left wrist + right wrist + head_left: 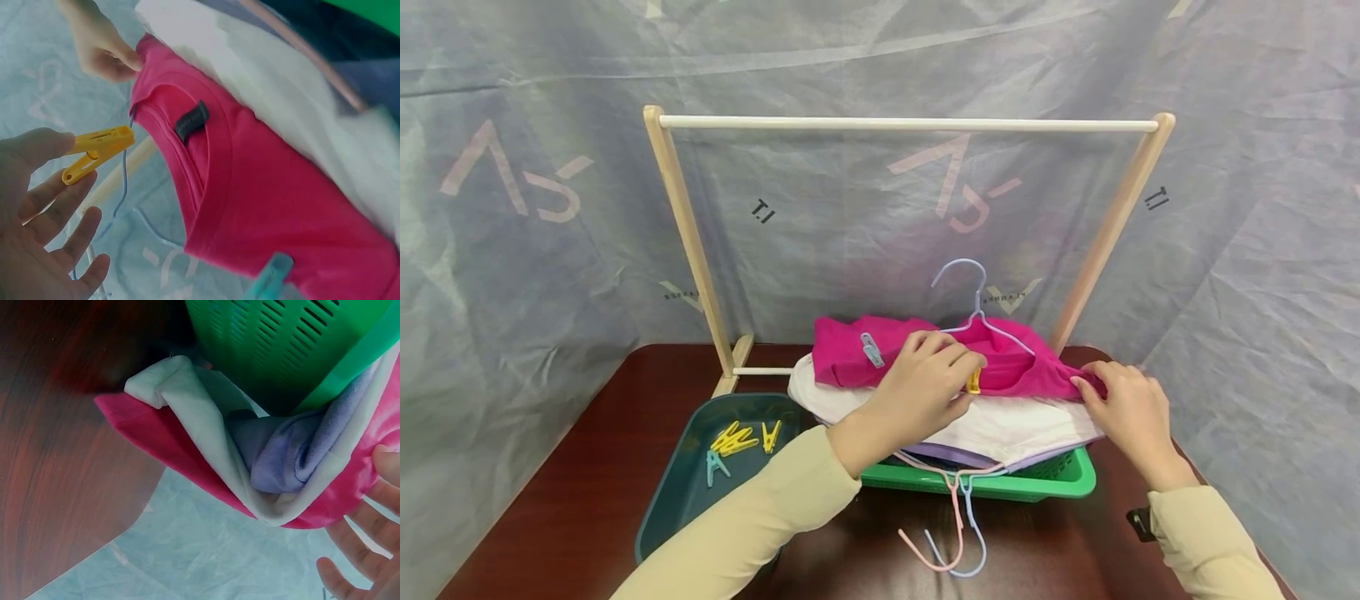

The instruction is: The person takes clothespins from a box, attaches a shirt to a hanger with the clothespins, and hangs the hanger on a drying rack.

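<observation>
My left hand (910, 387) pinches a yellow clothespin (100, 150) between thumb and fingers, close to the neckline of a pink shirt (262, 181). In the left wrist view, the pin's tip is near the collar edge; whether they touch I cannot tell. At the other shoulder, my right hand (1127, 412) holds the pink cloth between thumb and fingers. A light blue hanger (979, 293) lies within the shirt's neck opening, its hook standing up. A blue clothespin (872, 350) is on the shirt, left of the collar. Beneath lies a white garment (1022, 425).
A green basket (955, 482) supports the clothes, with a pink hanger (958, 521) and another blue hanger (977, 533) hooking over its front. At left, a dark bin (673, 479) contains several yellow clothespins (733, 439) and a blue one. Behind stands a rack (910, 123).
</observation>
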Motion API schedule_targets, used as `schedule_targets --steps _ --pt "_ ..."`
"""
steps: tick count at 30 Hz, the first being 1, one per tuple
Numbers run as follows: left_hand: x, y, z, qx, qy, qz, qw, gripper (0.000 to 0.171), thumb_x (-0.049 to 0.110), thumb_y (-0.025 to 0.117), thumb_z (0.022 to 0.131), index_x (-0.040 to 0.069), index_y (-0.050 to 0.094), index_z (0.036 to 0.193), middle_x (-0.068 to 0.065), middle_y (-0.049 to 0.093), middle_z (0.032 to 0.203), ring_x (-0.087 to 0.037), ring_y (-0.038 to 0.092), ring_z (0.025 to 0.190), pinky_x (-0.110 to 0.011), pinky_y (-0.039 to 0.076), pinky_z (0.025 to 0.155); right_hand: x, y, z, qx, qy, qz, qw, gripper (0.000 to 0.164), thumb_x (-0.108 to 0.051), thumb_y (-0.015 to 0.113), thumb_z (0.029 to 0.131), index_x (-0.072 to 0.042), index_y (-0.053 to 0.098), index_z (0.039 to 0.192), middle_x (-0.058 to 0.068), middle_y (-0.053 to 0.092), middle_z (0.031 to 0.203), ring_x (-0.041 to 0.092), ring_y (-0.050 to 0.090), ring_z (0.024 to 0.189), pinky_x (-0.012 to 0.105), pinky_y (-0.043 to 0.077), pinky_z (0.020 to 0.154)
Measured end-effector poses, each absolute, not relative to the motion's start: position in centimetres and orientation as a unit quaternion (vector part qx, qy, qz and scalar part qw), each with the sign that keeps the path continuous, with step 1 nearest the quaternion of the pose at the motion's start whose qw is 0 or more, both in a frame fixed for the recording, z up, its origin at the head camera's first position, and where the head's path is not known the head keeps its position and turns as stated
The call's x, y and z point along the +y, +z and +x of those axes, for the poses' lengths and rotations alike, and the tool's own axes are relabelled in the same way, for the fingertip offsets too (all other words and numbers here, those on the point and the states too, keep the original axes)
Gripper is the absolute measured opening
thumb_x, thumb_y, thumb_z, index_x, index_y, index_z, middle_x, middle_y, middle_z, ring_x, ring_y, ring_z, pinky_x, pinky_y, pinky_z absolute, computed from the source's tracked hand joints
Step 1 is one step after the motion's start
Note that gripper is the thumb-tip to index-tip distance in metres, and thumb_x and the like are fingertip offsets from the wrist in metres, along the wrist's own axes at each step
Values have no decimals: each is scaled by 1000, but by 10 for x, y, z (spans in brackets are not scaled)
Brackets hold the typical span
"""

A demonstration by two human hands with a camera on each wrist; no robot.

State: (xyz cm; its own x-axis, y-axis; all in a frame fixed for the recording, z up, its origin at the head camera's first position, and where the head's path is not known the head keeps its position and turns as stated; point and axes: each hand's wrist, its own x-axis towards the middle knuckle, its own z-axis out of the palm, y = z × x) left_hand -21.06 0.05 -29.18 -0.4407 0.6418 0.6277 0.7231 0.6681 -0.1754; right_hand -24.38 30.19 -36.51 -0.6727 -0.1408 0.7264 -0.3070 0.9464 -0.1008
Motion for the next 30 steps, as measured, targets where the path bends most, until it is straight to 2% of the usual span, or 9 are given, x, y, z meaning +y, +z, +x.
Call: schedule_targets --steps 13,21,30 --pt "41 -291 -222 -856 -30 -400 327 27 34 63 82 23 60 107 10 63 102 -11 52 100 -32 37 91 305 -366 -241 -902 110 126 398 21 -18 73 72 -4 66 86 14 66 76 34 57 66 46 39 55" --pt "62 -283 -228 -863 -13 -394 316 26 36 60 86 25 58 110 13 61 104 -10 49 102 -32 35 92 305 -365 -240 -896 105 133 410 23 -19 74 71 -4 66 86 14 66 75 35 57 65 46 40 54" --pt "86 -282 -233 -854 12 -397 336 22 31 58 85 27 58 107 14 60 104 -10 48 105 -32 35 92 302 -364 -238 -891 98 143 419 23 -18 75 70 -3 66 84 14 64 72 34 55 61 45 40 51"
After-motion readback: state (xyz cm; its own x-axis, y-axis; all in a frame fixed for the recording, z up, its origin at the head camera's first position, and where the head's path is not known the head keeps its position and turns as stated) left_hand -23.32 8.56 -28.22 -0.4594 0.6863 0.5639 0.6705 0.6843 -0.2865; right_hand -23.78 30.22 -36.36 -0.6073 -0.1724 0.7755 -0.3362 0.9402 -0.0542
